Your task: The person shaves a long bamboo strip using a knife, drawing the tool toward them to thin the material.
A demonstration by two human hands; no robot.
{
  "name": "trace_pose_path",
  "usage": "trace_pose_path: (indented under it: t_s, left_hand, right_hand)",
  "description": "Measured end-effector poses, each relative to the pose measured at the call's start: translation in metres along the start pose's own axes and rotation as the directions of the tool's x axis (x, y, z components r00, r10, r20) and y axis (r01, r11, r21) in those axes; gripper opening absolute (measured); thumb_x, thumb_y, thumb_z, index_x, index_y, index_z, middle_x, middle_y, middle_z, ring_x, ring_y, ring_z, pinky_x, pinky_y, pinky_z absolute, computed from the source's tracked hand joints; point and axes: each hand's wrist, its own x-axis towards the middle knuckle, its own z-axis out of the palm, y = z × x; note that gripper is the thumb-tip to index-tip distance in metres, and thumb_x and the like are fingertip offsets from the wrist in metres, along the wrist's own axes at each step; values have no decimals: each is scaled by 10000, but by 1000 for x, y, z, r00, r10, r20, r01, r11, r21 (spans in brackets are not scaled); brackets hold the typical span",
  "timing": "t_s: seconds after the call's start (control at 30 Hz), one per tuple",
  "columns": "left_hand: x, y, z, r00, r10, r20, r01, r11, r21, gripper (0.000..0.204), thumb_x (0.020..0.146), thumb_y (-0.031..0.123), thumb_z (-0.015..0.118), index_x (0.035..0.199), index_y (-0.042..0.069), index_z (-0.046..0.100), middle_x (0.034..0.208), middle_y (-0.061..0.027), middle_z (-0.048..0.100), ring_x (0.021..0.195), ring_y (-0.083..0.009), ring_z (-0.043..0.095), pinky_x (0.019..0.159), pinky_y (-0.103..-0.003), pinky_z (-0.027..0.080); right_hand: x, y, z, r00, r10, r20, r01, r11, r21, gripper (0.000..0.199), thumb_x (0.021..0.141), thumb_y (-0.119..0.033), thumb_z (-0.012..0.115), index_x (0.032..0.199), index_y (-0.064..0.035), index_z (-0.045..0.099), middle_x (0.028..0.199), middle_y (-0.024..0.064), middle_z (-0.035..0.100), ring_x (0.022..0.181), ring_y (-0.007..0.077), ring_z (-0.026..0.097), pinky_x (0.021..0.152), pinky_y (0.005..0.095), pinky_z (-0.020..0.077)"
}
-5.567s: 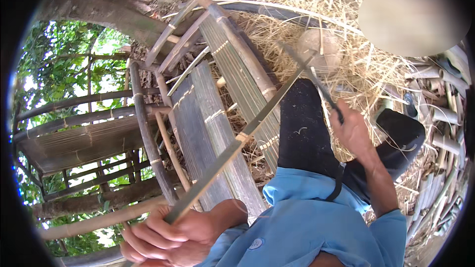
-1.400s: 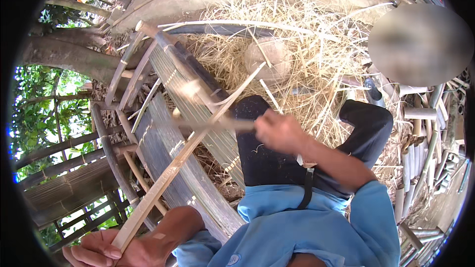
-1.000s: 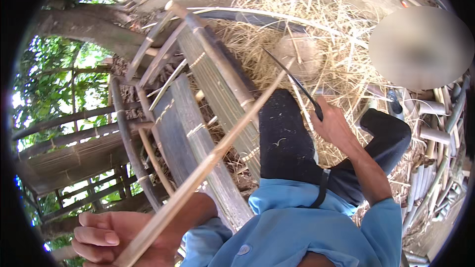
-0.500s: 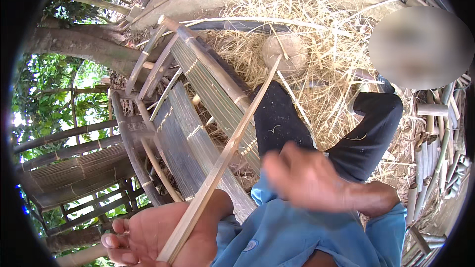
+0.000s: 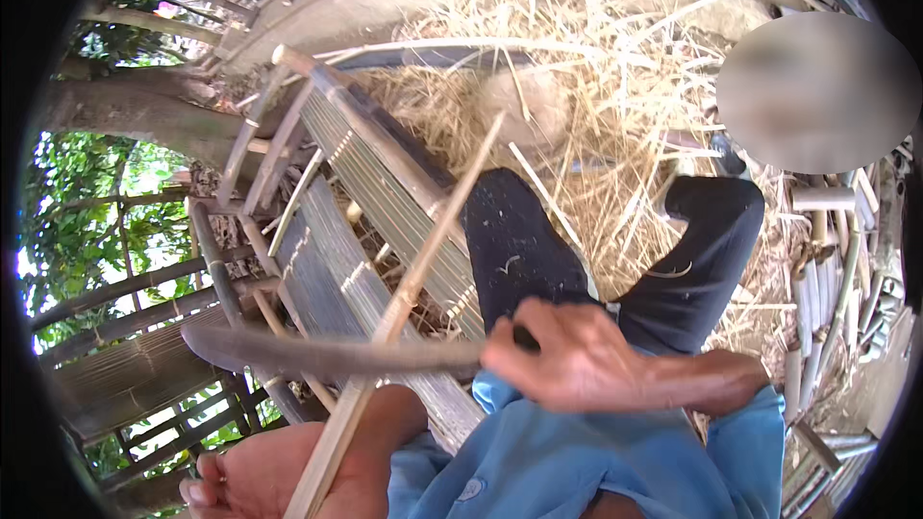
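So my right hand (image 5: 567, 356) is clenched round the dark handle of a long, curved, dark-bladed knife (image 5: 327, 354), and the blade runs leftward over a long, pale, narrow bamboo strip (image 5: 413, 284); can't tell if they're touching. My left hand (image 5: 274, 471) lies palm up, fingers loose, with the strip just lying across it. That's the sketchy bit: unclamped like that, the strip could roll or slide if the knife catches a node, and a slip toward me could put the edge into my bare left wrist. My black-trousered knee (image 5: 519, 250) is right beside the strip too. Further out, the grey-brown slatted bamboo frame (image 5: 380, 192) sits under the strip and could snag a wide swing. Past that there's a heap of straw-coloured shavings (image 5: 615, 135) round a tan rounded block (image 5: 524, 115), plus stacked cut bamboo tubes (image 5: 817, 298) on my right.
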Motion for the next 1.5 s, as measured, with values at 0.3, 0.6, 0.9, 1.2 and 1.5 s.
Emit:
trace_pose_path:
  t_s: [0.3,0.6,0.9,1.2,1.5]
  left_hand:
    - [20,-48,29,998,-52,-36,55,994,93,263,926,290,734,857,184,504,722,62,425,722,-165,495,712,-309,351]
    - [-65,-112,6,870,-267,415,265,962,63,496,1054,557,350,889,96,430,720,-62,488,636,-206,523,477,-294,426]
    - [-74,-120,15,753,-511,413,638,721,-270,547,1027,606,311,775,125,374,589,-15,351,381,-120,363,388,-306,331]
    - [-110,-145,41,704,-627,333,706,671,-227,531,980,586,420,723,123,379,570,-11,305,373,-111,272,409,-267,232]
    - [-153,-151,76,705,-527,475,695,649,-311,405,1002,484,434,846,111,464,642,3,373,467,-122,386,455,-262,316]
  right_hand:
    - [30,140,105,930,359,86,-353,933,-78,163,918,-163,605,1044,-99,526,766,208,621,526,372,635,462,474,549]
    - [18,233,132,751,631,196,-631,773,-69,357,945,-159,597,1225,19,466,795,245,665,693,481,663,641,511,570]
    - [-39,237,100,743,653,146,-668,737,107,327,921,-194,664,1161,-10,540,788,265,681,734,473,683,651,538,542]
    - [-68,265,95,669,742,54,-743,663,91,311,868,-187,733,1059,15,594,769,251,677,686,439,685,633,488,563]
    - [25,325,97,750,660,-47,-641,742,194,365,922,-195,700,1189,0,545,740,232,683,630,381,712,541,453,569]
